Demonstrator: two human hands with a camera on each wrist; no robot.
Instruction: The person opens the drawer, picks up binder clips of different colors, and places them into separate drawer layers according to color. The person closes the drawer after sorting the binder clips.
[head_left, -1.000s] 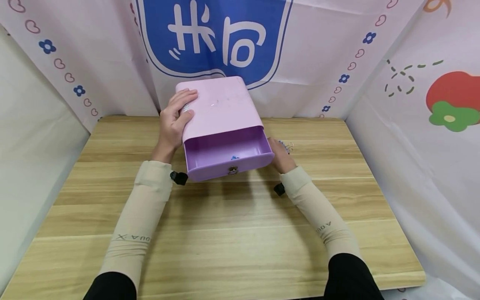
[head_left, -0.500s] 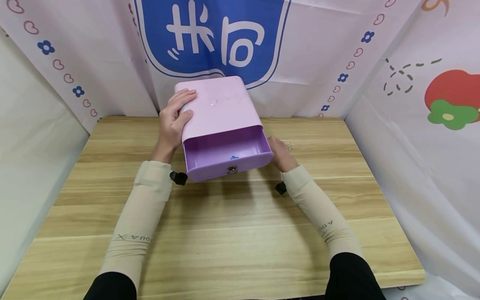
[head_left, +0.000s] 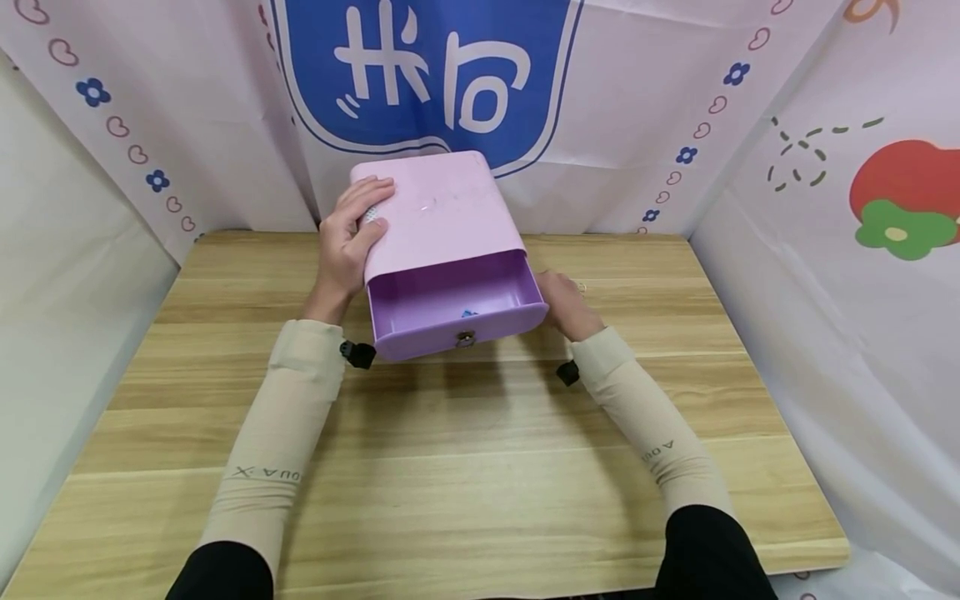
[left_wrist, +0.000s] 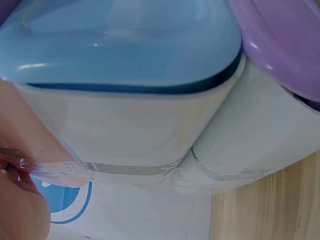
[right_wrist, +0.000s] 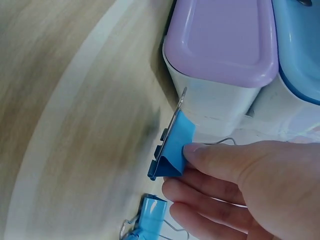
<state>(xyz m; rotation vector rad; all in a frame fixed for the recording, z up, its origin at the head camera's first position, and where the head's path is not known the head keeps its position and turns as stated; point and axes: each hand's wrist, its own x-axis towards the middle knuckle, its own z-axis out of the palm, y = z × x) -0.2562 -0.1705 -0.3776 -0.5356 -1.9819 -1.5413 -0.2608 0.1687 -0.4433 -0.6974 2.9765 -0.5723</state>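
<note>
A stacked drawer unit (head_left: 442,208) with a pink top shell stands at the back of the table. Its purple top drawer (head_left: 461,333) is pulled out, with a small blue object (head_left: 469,314) inside. My left hand (head_left: 345,250) grips the unit's upper left edge, thumb and fingers over the top. My right hand (head_left: 566,304) is just right of the drawer. In the right wrist view it pinches a blue binder clip (right_wrist: 176,142) between thumb and fingers. Another blue binder clip (right_wrist: 151,215), wire handles spread, lies below those fingers.
Lower in the stack are a blue drawer (left_wrist: 125,45) and a lower purple drawer (left_wrist: 287,40) in white shells, both pushed in. The wooden table (head_left: 450,475) extends toward me. A printed cloth wall (head_left: 622,108) rises right behind the unit.
My right hand has shifted slightly right, and its wrist has turned a little. The clip's wire handles show less beyond it. My left hand and the drawer unit stay put.
</note>
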